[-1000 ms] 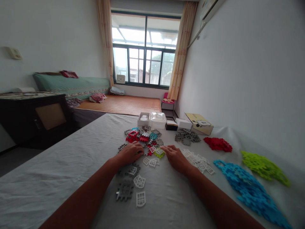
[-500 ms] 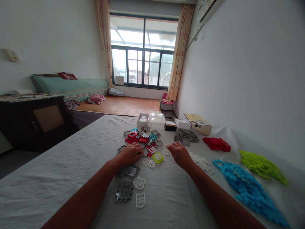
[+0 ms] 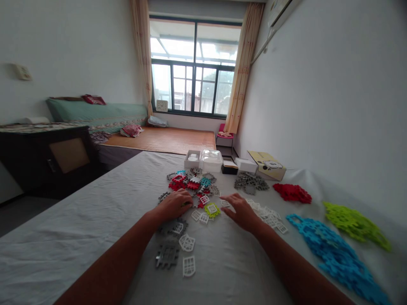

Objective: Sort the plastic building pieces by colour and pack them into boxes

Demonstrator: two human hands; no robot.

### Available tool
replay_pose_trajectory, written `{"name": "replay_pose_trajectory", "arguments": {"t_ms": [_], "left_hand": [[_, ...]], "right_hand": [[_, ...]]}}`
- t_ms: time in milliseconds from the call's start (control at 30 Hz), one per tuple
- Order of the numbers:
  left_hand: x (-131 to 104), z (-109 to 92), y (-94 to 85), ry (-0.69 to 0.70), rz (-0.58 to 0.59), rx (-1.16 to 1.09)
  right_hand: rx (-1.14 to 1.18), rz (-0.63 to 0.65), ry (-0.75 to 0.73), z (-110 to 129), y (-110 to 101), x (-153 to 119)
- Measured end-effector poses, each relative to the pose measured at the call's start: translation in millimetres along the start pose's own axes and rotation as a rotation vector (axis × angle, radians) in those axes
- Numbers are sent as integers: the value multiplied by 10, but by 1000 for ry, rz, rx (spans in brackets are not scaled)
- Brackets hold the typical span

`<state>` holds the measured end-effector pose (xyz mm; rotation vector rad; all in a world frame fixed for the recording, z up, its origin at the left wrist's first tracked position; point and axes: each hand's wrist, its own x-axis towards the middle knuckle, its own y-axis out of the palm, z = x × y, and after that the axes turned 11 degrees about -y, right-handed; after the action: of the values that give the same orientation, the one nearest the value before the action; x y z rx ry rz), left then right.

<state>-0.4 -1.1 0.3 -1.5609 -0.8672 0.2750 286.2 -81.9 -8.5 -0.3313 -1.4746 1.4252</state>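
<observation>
My left hand (image 3: pixel 175 205) is curled at the left edge of the mixed pile of interlocking plastic pieces (image 3: pixel 193 185). A sliver of lime green shows between its thumb and fingers; most of that piece is hidden. Low over the sheet, my right hand (image 3: pixel 241 210) has its fingers apart, the tips by a small white window piece (image 3: pixel 225 203). Between the hands lies a lime-green toothed square (image 3: pixel 212 210) with a white window on it. Closer to me are a grey toothed square (image 3: pixel 167 256) and a loose white window (image 3: pixel 188 266).
To the right lie sorted heaps: white windows (image 3: pixel 271 218), grey (image 3: pixel 251 182), red (image 3: pixel 291 192), lime (image 3: pixel 354 222) and blue pieces (image 3: pixel 333 250). Small boxes (image 3: pixel 229 165), a clear plastic tub (image 3: pixel 211 161) and a yellow carton (image 3: pixel 269 166) stand along the far edge.
My right hand's fingers have spread apart near the white window piece. The left hand stays almost in place. The whole view has shifted slightly.
</observation>
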Motion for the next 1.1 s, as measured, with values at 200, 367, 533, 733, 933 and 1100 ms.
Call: {"name": "replay_pose_trajectory", "arguments": {"t_ms": [200,367,533,733,933,1100], "left_hand": [[-1,-15,-10,-7,3,4],[-5,-22,-15,-12,1,-3],[-4,-12,-8,-2,-4,-8],[6,9,9,7,1,-1],[0,-11,-4,0,-8,6],[-5,-39,-21,-6,-4,13]], "right_hand": [[-46,106,112,328,249,124],[46,47,-7,317,152,99],[-107,45,-30,275,-11,74],[18,-80,16,188,8,38],[330,-15,-56,376,143,70],[180,114,-34,320,171,65]]}}
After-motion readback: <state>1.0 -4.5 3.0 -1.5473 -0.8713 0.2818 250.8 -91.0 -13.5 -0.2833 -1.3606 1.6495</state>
